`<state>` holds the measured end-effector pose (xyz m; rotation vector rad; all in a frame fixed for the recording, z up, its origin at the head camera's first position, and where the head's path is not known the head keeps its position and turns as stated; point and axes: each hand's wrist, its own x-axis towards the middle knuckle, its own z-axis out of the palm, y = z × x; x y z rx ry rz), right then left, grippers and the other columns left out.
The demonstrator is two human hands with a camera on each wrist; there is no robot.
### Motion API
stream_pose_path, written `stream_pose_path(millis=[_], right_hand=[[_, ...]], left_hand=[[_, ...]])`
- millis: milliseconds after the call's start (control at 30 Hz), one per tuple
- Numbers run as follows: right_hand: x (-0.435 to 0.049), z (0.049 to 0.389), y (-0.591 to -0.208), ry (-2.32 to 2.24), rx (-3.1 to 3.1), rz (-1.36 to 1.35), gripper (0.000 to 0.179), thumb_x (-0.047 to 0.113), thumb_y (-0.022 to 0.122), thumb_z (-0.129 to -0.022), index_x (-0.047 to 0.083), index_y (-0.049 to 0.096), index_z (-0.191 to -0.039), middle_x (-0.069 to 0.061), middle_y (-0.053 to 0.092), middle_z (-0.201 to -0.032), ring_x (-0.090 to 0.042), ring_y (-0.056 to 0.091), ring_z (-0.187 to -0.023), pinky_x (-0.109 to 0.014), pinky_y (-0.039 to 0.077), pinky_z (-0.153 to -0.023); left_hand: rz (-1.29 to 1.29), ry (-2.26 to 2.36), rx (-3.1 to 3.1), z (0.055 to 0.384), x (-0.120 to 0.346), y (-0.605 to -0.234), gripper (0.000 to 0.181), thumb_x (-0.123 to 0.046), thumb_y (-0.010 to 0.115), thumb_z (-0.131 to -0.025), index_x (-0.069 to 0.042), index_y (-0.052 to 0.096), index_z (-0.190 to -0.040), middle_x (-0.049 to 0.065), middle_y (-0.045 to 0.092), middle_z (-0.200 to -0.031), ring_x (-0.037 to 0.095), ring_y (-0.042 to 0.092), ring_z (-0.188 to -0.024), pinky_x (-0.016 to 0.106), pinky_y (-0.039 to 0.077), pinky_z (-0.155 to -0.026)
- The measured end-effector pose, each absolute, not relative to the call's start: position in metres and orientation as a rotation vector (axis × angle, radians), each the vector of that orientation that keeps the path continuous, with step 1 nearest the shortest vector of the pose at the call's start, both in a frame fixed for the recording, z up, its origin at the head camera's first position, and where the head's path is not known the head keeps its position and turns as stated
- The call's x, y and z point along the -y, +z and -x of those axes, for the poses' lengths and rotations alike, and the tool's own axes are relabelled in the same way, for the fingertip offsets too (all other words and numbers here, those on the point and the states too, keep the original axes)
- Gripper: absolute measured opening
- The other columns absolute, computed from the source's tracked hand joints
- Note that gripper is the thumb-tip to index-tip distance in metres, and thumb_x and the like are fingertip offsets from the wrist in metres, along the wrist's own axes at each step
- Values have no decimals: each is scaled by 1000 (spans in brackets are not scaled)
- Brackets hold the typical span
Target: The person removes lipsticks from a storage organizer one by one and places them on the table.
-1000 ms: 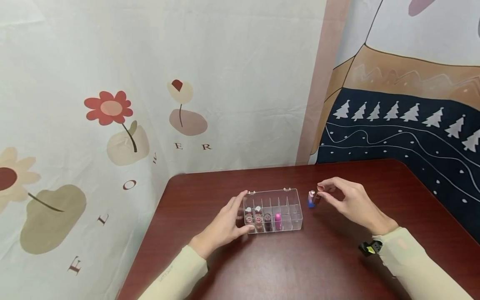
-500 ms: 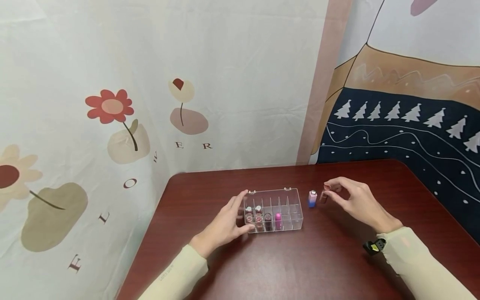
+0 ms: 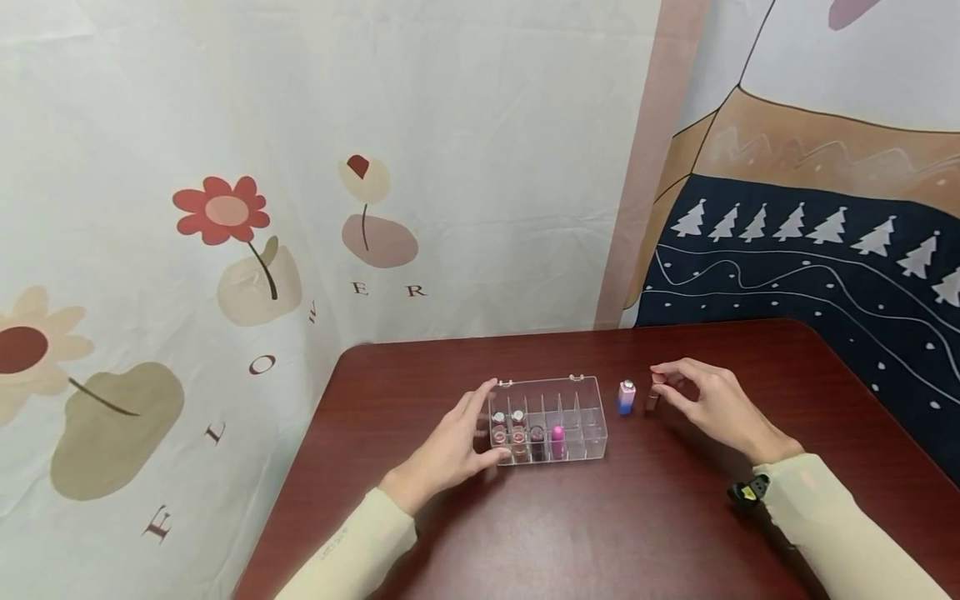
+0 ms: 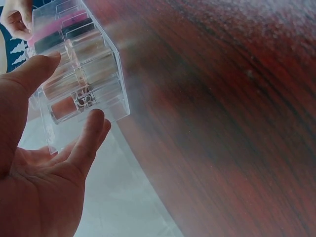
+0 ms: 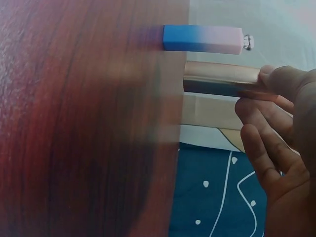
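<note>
Pale flower-printed cloth hung behind a dark red surface. On it, the left grip held a clear box by its left end, between thumb and fingers. Just right of the box stood a blue-and-pink tube; farther right of it, the right grip pinched a gold tube by its top. Whether its base touched the surface could not be told. Placing or lifting this tube seemed the step in hand; the next move likely called for an upright release or a steady carry to the box.
</note>
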<state>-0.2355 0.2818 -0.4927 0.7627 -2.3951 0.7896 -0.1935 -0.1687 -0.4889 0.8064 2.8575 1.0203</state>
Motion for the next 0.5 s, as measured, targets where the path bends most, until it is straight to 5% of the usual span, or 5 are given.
stream_pose_path(millis=[500], right_hand=[[-281,239,-498,806,2536,-731,34,4,95,-96,10,85,-128,1,87,-116,-6,78,-94,-17,64,-88]], left_hand=[[-783,1027,-2840,192,168,-486,111,-19,97,-98,-8,26,-182,26,55,-168,34,85,-118,47,70,-110]])
